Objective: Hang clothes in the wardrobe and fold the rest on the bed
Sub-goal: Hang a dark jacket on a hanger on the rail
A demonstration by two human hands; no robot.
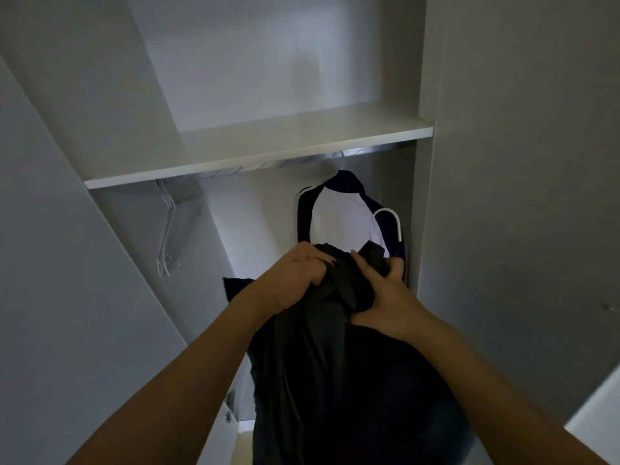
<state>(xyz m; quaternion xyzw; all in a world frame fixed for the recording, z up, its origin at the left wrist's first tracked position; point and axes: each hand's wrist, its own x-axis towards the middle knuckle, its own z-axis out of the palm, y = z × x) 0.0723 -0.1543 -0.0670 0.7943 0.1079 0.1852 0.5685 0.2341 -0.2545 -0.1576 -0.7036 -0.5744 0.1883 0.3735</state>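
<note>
Both hands, left hand [298, 273] and right hand [382, 297], grip a bunched black garment [328, 380] (fingers curled into it) below the wardrobe rail [302, 161], near a hung navy-and-white jacket [342, 216].

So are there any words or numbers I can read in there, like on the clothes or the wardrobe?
None: no words, numbers or signs can be read anywhere.
The dark garment held by the left hand and the right hand: plain, no print showing.
The navy and white top hanging on the rail: no label showing.
The shelf and empty hangers: bare.
</note>
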